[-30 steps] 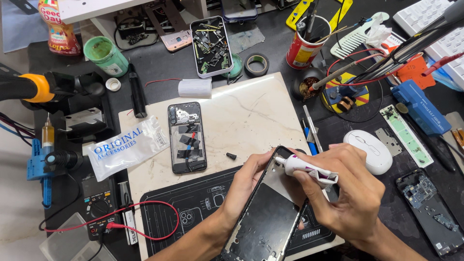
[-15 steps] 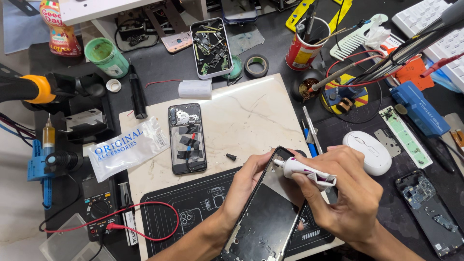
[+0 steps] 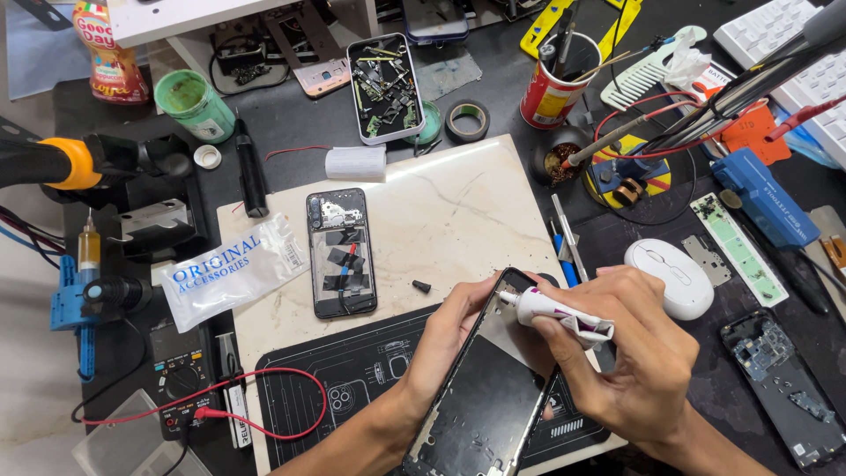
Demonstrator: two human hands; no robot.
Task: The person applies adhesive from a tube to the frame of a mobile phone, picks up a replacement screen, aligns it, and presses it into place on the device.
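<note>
Little has moved across the last second: the right hand [image 3: 639, 353] has held its grip on the small white tube [image 3: 553, 311] and its nozzle has crept only slightly along the upper end of the phone frame [image 3: 489, 388], while the left hand [image 3: 454, 330] has stayed put on the frame's left edge. Such a small shift suggests slow, careful work along that top edge rather than a change of step.

At present the right hand is closed around the tube, whose crumpled tail with magenta print sticks out toward 3 o'clock and whose tip points toward 9 o'clock, touching or just above the frame's top corner; which of the two cannot be told. The left hand pinches the frame between thumb and fingers, steadying it. Dark and tilted, the frame runs from about 12 o'clock down to 7 o'clock over the black repair mat [image 3: 352, 388], which lies on the pale marble-look slab [image 3: 458, 211] of the worktop.

At 9 o'clock from the hands lies an opened phone [image 3: 341, 253] with its insides showing, and beyond it a clear plastic bag [image 3: 233, 269] with blue print. A tiny black cap [image 3: 421, 286] lies between the opened phone and the left hand. At 3 o'clock, just beside the right hand, rests a white mouse [image 3: 670, 278]. A red lead [image 3: 264, 401] loops at 8 o'clock.
</note>
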